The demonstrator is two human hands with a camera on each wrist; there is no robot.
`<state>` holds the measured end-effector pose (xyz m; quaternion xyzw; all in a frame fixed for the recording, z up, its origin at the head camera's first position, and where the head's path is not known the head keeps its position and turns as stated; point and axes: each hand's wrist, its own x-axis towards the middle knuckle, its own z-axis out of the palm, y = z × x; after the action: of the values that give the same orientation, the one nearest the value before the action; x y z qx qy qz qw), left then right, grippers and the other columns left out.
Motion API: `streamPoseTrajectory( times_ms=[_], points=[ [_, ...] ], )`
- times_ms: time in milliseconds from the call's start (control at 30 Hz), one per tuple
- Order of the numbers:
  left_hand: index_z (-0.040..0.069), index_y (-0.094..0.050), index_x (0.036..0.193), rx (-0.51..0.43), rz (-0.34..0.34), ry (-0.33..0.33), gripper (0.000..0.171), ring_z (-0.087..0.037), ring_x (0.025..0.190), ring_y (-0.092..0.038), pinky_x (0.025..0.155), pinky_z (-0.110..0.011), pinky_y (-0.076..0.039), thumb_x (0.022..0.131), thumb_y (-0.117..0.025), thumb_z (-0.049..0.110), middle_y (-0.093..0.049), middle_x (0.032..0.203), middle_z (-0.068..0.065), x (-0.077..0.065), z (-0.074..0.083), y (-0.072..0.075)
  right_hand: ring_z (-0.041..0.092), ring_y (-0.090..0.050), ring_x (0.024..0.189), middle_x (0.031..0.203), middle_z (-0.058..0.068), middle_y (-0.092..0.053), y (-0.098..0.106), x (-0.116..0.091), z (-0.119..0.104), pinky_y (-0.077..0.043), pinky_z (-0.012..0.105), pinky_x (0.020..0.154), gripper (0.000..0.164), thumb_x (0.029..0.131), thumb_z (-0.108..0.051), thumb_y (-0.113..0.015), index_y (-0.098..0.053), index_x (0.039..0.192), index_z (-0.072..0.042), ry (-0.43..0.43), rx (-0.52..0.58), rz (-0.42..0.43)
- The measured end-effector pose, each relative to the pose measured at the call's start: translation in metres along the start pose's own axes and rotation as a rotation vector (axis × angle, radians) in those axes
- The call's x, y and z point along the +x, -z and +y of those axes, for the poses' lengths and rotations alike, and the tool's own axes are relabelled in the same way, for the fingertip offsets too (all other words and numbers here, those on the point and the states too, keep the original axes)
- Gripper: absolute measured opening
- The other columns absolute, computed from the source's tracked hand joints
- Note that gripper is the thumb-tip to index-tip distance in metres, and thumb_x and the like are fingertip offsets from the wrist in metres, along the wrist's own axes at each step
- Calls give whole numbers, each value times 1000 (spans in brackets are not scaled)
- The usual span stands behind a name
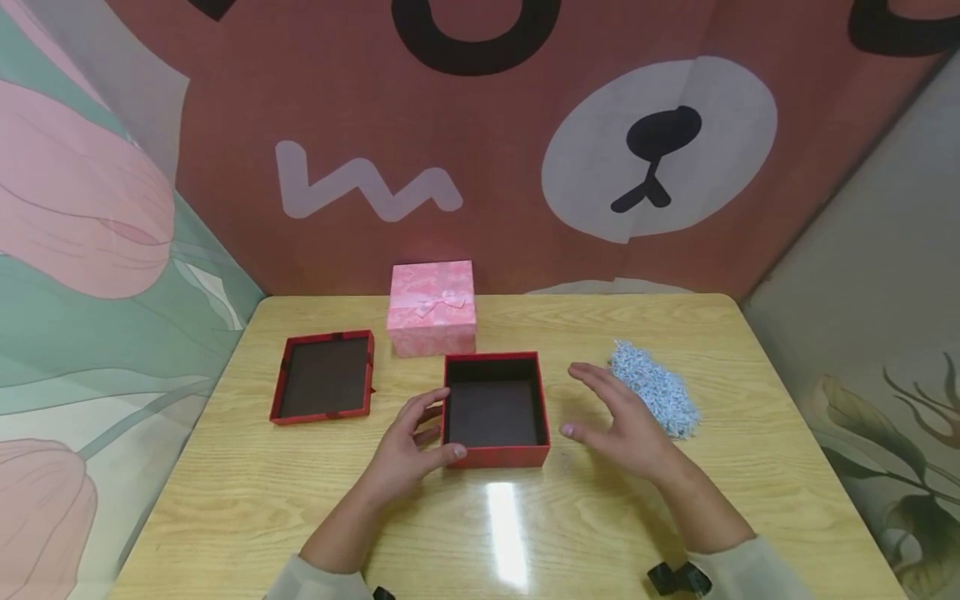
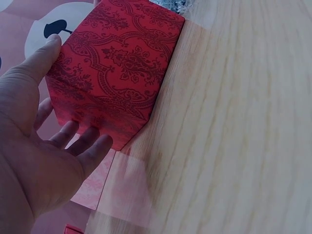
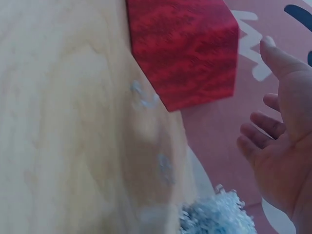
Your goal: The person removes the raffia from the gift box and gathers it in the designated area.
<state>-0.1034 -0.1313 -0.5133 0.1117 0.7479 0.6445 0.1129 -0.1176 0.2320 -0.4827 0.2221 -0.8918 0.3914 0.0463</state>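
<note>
An uncovered red gift box (image 1: 498, 456) with a dark inside stands on the table; its patterned outer wall fills the top of the left wrist view. My left hand (image 1: 408, 454) holds its near left corner, thumb at the front rim and curved fingers against the left wall (image 2: 100, 109). To the box's right, my right hand (image 1: 622, 425) hovers apart from it with fingers spread and nothing in them. In the right wrist view a gap separates that hand from the red wall (image 3: 190, 53). Light blue shredded paper (image 1: 656, 392) lies in a heap just beyond the right hand.
The red lid (image 1: 321, 417) lies upturned on the left of the wooden table (image 1: 420, 550). Behind the red box stands a closed pink gift box (image 1: 432, 337) with a bow. A printed wall (image 1: 495, 183) rises at the table's back edge. Small paper scraps (image 3: 141, 95) lie on the tabletop.
</note>
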Motion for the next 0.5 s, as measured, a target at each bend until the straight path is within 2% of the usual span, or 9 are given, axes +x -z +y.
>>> streamPoseTrajectory(
  times_ms=[167, 267, 500],
  points=[
    [39, -48, 151, -1, -3, -3, 81, -34, 144, -44, 115, -53, -43, 83, -90, 23, -41, 156, -4, 0, 0, 0, 35, -34, 151, 169, -4, -28, -14, -2, -5, -41, 65, 111, 95, 83, -49, -86, -37, 162, -27, -18, 17, -78],
    [39, -48, 151, 3, -1, -2, 82, -33, 144, -44, 115, -52, -43, 83, -90, 24, -42, 155, -2, 0, 0, 0, 34, -31, 153, 171, -5, -24, -21, -2, -6, -38, 64, 115, 104, 80, -54, -86, -30, 164, -30, -29, 26, -105],
    [38, -47, 151, -4, 3, -8, 82, -35, 145, -43, 114, -51, -45, 83, -90, 23, -41, 157, -7, 0, -1, 0, 34, -28, 153, 171, -3, -21, -33, -1, -9, -35, 61, 118, 113, 78, -51, -89, -22, 167, -28, -35, 83, -149]
  ],
)
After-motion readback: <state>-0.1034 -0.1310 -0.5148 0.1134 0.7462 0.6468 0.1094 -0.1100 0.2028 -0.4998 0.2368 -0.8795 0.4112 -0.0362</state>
